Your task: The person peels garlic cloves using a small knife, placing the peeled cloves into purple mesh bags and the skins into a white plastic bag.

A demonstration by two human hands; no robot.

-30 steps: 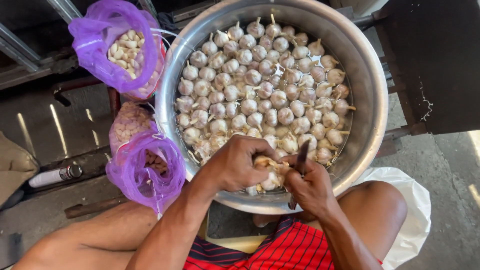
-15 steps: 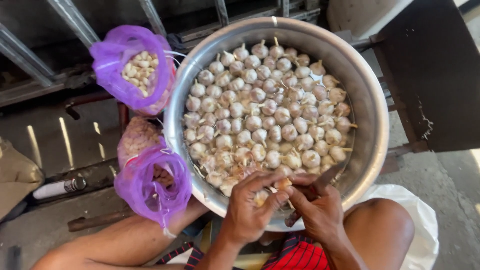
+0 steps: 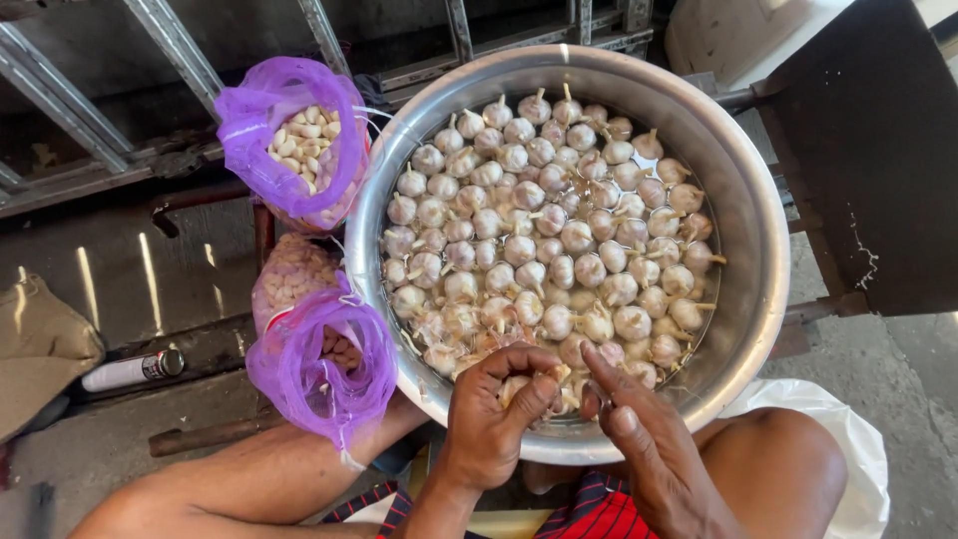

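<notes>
A wide steel bowl (image 3: 758, 250) full of whole garlic bulbs (image 3: 544, 225) rests in front of my knees. At its near rim my left hand (image 3: 487, 424) is curled around one garlic bulb (image 3: 515, 387), thumb on top. My right hand (image 3: 649, 449) meets it from the right, forefinger stretched to the bulb and the other fingers curled. They seem to hold a small dark knife, mostly hidden by the fingers.
Two purple mesh bags hang left of the bowl. The upper bag (image 3: 294, 140) holds peeled cloves, and the lower bag (image 3: 319, 374) is open beside a pale sack of garlic (image 3: 289, 274). A white can (image 3: 130, 369) and tan cloth (image 3: 40, 344) lie far left. A white plastic bag (image 3: 853, 439) lies right.
My hands have drawn back from the heap to the bowl's near rim. The dark blade seen in my right hand earlier is now largely hidden. The view has shifted slightly.
</notes>
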